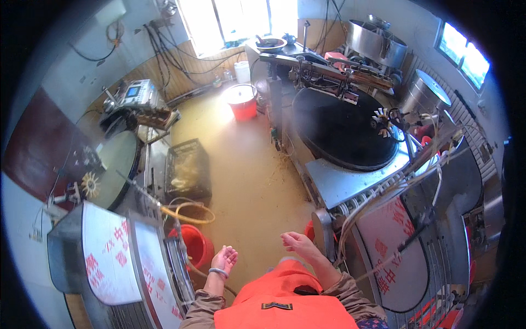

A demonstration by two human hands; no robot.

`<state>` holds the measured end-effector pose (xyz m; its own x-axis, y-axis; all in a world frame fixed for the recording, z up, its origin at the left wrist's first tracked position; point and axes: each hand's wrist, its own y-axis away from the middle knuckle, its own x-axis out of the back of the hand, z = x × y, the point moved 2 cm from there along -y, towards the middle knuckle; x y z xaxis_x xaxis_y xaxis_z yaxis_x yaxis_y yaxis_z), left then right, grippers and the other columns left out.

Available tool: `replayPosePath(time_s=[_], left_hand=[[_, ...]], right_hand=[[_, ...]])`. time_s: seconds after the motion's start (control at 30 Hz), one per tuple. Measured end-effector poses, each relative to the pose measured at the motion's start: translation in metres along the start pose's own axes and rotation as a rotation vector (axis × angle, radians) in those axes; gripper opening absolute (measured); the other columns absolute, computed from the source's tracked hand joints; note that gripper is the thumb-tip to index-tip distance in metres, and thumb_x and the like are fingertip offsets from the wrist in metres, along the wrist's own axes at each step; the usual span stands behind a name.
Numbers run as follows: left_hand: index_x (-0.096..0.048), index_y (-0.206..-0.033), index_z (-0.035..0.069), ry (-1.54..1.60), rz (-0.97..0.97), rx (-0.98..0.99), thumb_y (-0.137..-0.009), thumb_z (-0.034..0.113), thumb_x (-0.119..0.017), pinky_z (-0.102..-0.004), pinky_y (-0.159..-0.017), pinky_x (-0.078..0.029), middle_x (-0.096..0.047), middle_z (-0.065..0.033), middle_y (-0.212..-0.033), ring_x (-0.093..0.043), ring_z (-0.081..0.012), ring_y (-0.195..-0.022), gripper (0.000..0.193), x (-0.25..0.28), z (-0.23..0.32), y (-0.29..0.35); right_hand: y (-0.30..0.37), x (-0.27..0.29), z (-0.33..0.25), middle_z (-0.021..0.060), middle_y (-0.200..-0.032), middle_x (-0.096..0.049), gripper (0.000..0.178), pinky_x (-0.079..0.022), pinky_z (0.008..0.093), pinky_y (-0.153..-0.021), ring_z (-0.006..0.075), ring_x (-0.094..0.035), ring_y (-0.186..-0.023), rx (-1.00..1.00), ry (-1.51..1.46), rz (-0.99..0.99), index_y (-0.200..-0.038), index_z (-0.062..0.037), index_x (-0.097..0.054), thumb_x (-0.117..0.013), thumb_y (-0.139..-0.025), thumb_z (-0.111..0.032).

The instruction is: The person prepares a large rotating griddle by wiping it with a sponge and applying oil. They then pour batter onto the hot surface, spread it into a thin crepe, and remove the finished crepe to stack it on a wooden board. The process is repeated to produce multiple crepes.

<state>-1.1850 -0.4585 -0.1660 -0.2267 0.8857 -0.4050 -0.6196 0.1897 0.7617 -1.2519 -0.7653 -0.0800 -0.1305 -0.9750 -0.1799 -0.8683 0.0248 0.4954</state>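
My left hand (224, 260) is held low in front of me, palm turned up, with its fingers loosely curled and nothing in it. A pale bracelet circles that wrist. Just left of it, a red bucket (200, 245) stands on the floor, not touched. My right hand (298, 243) hangs over the walkway with its fingers bent together, and no object shows in it. Close to its right are part of another red bucket (309, 231) and the rounded metal end (324, 226) of the right-hand machine. An orange apron (274, 301) covers my front.
At the right, a machine carries a large round black plate (350, 129) under a metal arm. Another round plate (119, 167) is at the left. A dark crate (188, 171), a yellow hose (194, 213) and a red-and-white bucket (241, 103) line the yellowish floor (246, 170).
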Motion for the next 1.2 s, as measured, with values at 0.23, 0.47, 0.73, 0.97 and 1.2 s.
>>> replayPosePath(time_s=[0.23,0.47,0.73,0.97,1.2], left_hand=[[-0.059,-0.095,0.008,0.001,-0.014,-0.06,-0.091,0.033,-0.052,-0.0353,-0.075,-0.049,-0.062,-0.0059,-0.089,-0.06,-0.0204,-0.084,0.026,-0.073,0.134,-0.116],[-0.06,-0.094,0.009,0.089,0.154,-0.073,-0.089,0.035,-0.054,-0.0368,-0.073,-0.049,-0.062,-0.0063,-0.088,-0.061,-0.0219,-0.081,0.028,-0.108,0.262,-0.185],[-0.058,-0.103,0.006,0.21,0.141,-0.126,-0.088,0.038,-0.055,-0.0363,-0.074,-0.05,-0.061,-0.0079,-0.092,-0.061,-0.0216,-0.084,0.035,-0.159,0.393,-0.275],[-0.035,-0.13,0.007,0.198,-0.114,-0.183,-0.09,0.048,-0.048,-0.0382,-0.083,-0.047,-0.05,-0.0141,-0.119,-0.056,-0.026,-0.101,0.059,-0.227,0.558,-0.408],[-0.031,-0.133,0.01,0.208,-0.091,-0.262,-0.089,0.047,-0.05,-0.0355,-0.082,-0.047,-0.041,-0.0144,-0.127,-0.055,-0.023,-0.1,0.06,-0.275,0.72,-0.506]], right_hand=[[-0.186,-0.002,-0.079,0.0035,-0.093,-0.056,0.042,-0.046,0.0282,-0.075,0.0121,-0.053,-0.086,-0.038,0.012,-0.081,-0.11,-0.0012,-0.056,-0.05,-0.092,-0.038],[-0.367,-0.033,-0.216,0.0072,-0.102,-0.057,0.038,-0.047,0.0298,-0.081,0.0157,-0.055,-0.095,-0.004,0.106,-0.234,-0.114,-0.004,-0.056,-0.047,-0.094,-0.035],[-0.538,-0.086,-0.328,0.0074,-0.106,-0.057,0.038,-0.047,0.0299,-0.08,0.0159,-0.056,-0.095,0.001,0.21,-0.376,-0.113,-0.0034,-0.056,-0.046,-0.094,-0.034],[-0.719,-0.122,-0.422,0.004,-0.097,-0.056,0.037,-0.048,0.03,-0.074,0.0149,-0.056,-0.088,-0.031,0.195,-0.289,-0.116,-0.0068,-0.054,-0.048,-0.093,-0.035],[-0.875,-0.142,-0.507,0.0028,-0.097,-0.055,0.039,-0.051,0.033,-0.071,0.0151,-0.057,-0.087,-0.001,0.14,-0.222,-0.12,-0.0087,-0.051,-0.048,-0.093,-0.037]])
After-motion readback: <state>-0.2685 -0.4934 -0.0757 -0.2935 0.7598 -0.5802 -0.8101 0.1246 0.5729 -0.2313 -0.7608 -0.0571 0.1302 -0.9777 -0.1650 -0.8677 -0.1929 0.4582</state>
